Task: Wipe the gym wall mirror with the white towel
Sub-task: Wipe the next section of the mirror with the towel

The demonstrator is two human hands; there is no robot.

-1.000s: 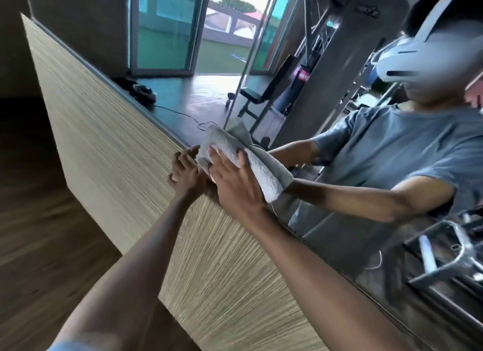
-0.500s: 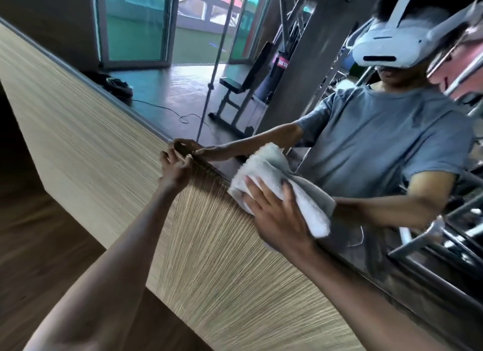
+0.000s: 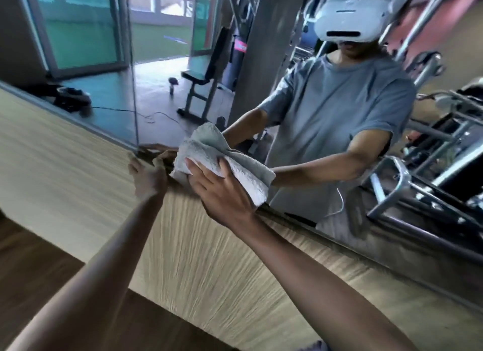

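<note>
1. My left arm is reaching up and forward, and my left hand (image 3: pixel 149 179) is resting its fingertips at the lower edge of the mirror (image 3: pixel 156 94), where the glass is meeting the pale wooden panel (image 3: pixel 65 162) under it. Blur is hiding whether those fingers are hooking over the edge or only lying on it, so I cannot tell that grip.
2. A little farther right along the mirror's lower edge, the white towel (image 3: pixel 206 154) is lying bunched against the glass, its bottom corner hanging down to that edge.
3. My right arm is stretching in a long diagonal from the lower right toward the mirror. My right hand (image 3: pixel 222 191) is lying flat on the towel, fingers (image 3: pixel 194 167) straight and spread, pressing the cloth onto the glass rather than curling round it.
4. I am counting two hands at the mirror, one towel and one mirror.
5. Inside the mirror, one weight bench (image 3: pixel 198 84) is showing above the towel, and to the right one reflected figure is wearing a grey T-shirt (image 3: pixel 334 110) and a white headset (image 3: pixel 345 24).
</note>
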